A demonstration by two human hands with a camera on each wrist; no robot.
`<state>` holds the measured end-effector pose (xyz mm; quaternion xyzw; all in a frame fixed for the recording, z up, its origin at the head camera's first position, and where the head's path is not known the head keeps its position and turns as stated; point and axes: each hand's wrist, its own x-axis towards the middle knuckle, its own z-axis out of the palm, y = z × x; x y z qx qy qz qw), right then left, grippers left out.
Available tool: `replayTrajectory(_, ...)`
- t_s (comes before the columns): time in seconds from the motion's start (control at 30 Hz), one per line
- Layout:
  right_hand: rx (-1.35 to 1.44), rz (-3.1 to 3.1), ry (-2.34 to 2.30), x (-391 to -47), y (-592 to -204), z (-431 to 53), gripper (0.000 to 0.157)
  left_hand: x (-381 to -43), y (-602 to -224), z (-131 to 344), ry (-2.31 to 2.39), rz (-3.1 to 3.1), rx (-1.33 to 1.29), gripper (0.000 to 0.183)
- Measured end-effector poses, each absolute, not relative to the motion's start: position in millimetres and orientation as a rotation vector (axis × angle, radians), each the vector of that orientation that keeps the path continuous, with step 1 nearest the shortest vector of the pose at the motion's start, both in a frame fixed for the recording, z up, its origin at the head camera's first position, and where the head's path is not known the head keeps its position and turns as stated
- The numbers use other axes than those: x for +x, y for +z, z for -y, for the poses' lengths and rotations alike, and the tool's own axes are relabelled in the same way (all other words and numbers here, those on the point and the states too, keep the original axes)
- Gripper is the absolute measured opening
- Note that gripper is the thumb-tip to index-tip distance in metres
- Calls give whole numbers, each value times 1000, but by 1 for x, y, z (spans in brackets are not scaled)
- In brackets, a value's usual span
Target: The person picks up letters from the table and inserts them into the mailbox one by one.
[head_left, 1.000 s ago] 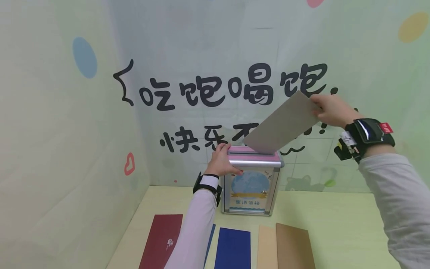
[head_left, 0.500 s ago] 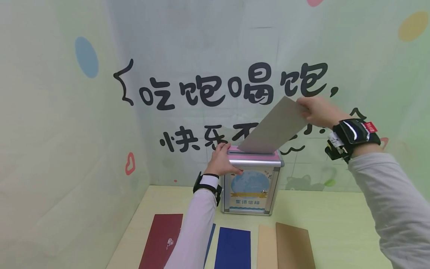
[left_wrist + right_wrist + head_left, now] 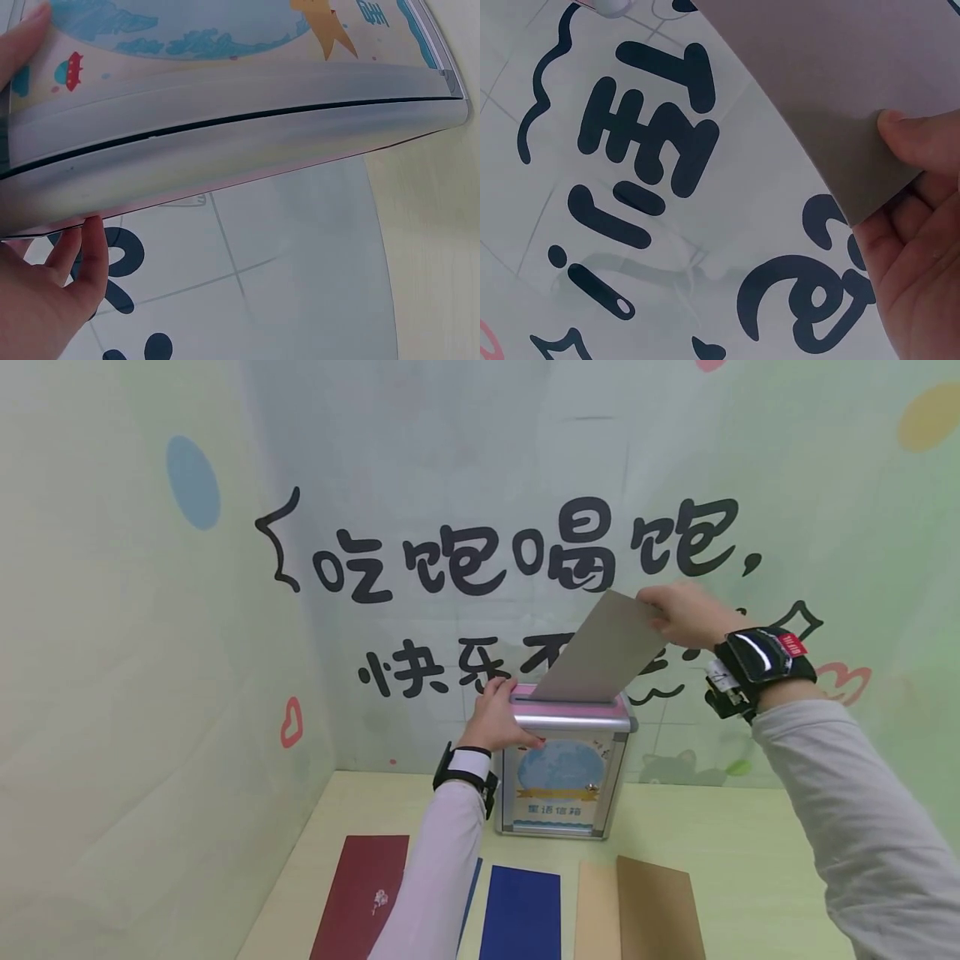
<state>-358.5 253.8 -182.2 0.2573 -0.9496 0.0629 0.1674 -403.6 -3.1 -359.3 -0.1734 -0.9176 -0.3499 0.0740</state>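
A silver-framed letter box (image 3: 561, 785) with a pink top stands against the back wall, a blue globe picture on its front. My left hand (image 3: 492, 717) grips its upper left corner, fingers over the top and thumb on the front; the left wrist view shows the thumb on the letter box's face (image 3: 180, 82) and fingertips at the far edge of its lid. My right hand (image 3: 688, 612) pinches the upper corner of a grey envelope (image 3: 600, 652) between thumb and fingers. The envelope leans to the left, its lower end down in the slot in the letter box's top.
On the pale table (image 3: 765, 860) in front of the letter box lie a dark red envelope (image 3: 367, 885) with a white flower, a dark blue envelope (image 3: 522, 910), a beige one and a brown envelope (image 3: 656, 906). My left forearm partly covers another blue one. Walls stand behind and at the left.
My right hand has moved left and down, and the grey envelope has sunk deeper into the slot and become steeper. The left hand has kept its grip on the letter box.
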Motion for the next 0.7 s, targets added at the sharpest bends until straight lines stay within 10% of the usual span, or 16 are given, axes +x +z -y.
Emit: replayTrajectory(0.7,808,2725,143,-372,-198,-231,21,-403,-359,4,-1057,2759,-519,112)
